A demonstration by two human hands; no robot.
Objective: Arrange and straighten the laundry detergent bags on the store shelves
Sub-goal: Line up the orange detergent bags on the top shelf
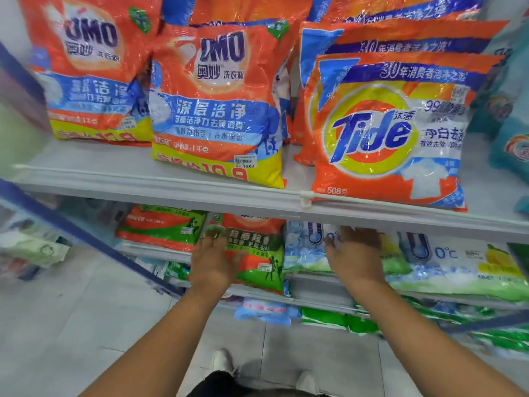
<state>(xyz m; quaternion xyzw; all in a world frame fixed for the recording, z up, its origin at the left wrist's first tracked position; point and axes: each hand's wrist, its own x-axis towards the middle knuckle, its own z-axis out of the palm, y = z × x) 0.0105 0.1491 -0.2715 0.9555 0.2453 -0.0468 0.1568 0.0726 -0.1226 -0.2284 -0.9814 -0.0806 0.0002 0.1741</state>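
Hands on the middle-shelf bags

Your left hand (213, 260), fingers spread, presses the green-orange bag (257, 253); your right hand (356, 253), also flat, rests on the blue bag (303, 250) lying toward 12 o'clock.

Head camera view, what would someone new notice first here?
The big orange Tide bag at the front right of the upper shelf, with two orange OMO bags to its left. Below that shelf, the left hand lies on a green and orange bag, and the right hand lies on a blue and white bag beside it.
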